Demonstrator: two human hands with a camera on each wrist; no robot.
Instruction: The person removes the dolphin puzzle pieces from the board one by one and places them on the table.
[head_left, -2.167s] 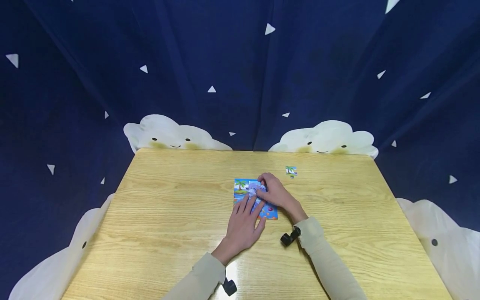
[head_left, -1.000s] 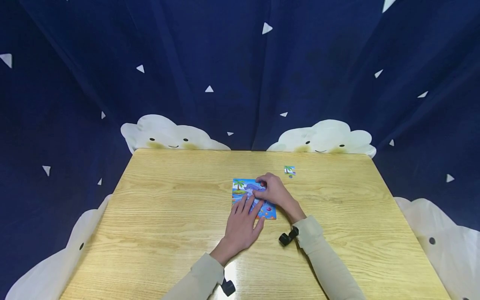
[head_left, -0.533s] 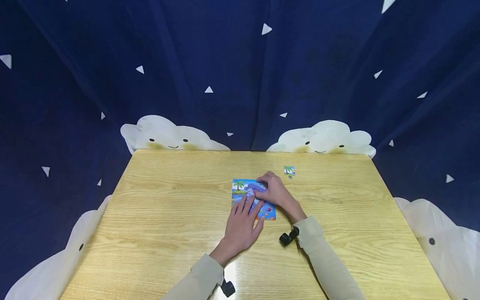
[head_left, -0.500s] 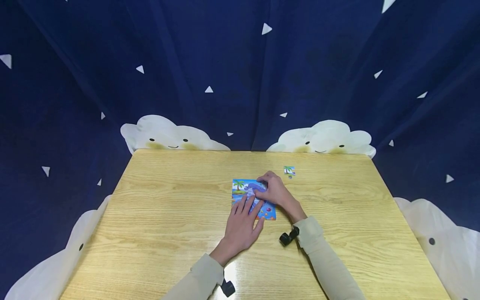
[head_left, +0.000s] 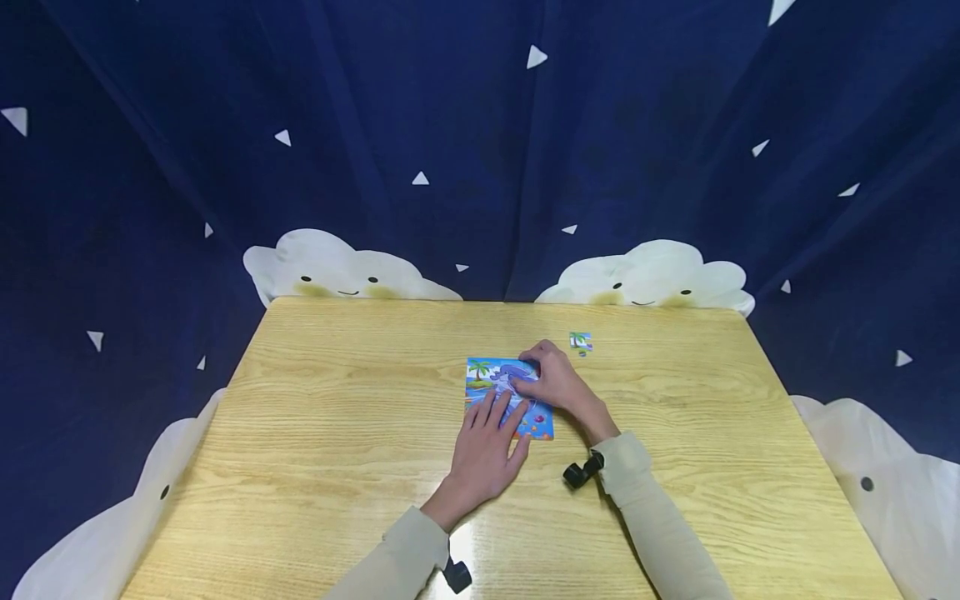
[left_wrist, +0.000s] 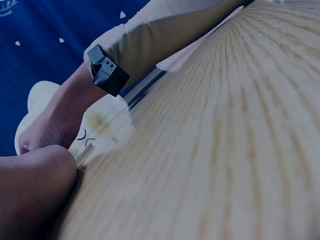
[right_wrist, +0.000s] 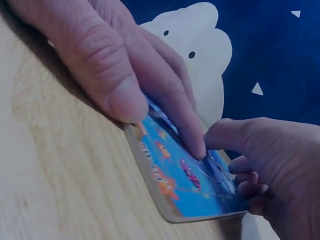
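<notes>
Left hand (head_left: 483, 457) palm down, fingers straight and somewhat spread, tips on the picture puzzle (head_left: 477, 386), gripping nothing. Puzzle flat on the wooden table (head_left: 337, 442). Right hand (head_left: 562, 387) at puzzle's far right corner, fingers curled; whether they pinch a piece cannot be told. Loose palm-tree piece (head_left: 581, 340) lies beyond, apart. Hands cover part of the puzzle.

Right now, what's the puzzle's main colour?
The puzzle is mainly blue, clearest from the right wrist.
</notes>
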